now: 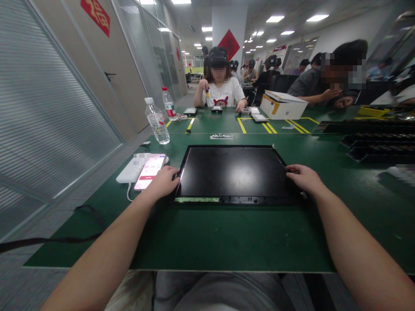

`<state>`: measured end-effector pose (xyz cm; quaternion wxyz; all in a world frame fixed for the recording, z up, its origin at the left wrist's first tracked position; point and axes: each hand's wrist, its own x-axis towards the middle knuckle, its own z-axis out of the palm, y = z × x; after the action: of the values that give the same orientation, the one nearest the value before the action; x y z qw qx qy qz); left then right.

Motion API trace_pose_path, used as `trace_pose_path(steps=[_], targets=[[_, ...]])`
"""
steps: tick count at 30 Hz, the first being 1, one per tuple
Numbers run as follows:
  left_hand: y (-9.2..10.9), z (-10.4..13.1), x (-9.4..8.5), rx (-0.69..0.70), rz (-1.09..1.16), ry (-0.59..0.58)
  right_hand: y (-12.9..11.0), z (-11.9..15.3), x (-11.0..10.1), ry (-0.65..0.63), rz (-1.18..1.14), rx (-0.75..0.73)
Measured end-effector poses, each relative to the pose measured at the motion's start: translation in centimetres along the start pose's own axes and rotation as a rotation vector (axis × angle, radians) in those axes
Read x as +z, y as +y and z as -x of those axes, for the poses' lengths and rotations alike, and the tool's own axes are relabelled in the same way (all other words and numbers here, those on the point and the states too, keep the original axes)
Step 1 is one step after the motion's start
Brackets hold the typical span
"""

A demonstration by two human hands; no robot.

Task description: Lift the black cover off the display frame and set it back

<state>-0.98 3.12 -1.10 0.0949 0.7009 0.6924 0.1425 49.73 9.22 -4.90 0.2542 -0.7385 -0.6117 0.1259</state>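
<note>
A black flat display panel [231,170] lies in front of me on the green table, its dark screen facing up. Along its near edge runs a strip with a green circuit board [196,200] at the left. My left hand [165,181] grips the panel's left edge, fingers bent round the frame. On the opposite side, my right hand [304,177] holds the right edge, thumb and fingers closed about it; the fingertips are partly hidden by the frame. Just left of my left hand is a lit phone [150,172] showing a timer, propped on a white device [128,171].
Two water bottles, a nearer one [158,123] and a farther red-capped one [169,105], stand at the back left. Black frame parts [382,147] lie on the right. A white box [283,105] sits beyond. A person [223,88] sits opposite; others work further back.
</note>
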Motion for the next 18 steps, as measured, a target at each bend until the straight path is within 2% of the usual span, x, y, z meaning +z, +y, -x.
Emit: trace_pose_path(steps=[7, 18], targets=[[0.9, 0.0, 0.0, -0.004, 0.129, 0.016, -0.5, 0.3, -0.2, -0.019, 0.093, -0.035], [2.0, 0.6, -0.8, -0.294, 0.566, 0.077, -0.2, 0.2, 0.2, -0.006, 0.097, -0.048]])
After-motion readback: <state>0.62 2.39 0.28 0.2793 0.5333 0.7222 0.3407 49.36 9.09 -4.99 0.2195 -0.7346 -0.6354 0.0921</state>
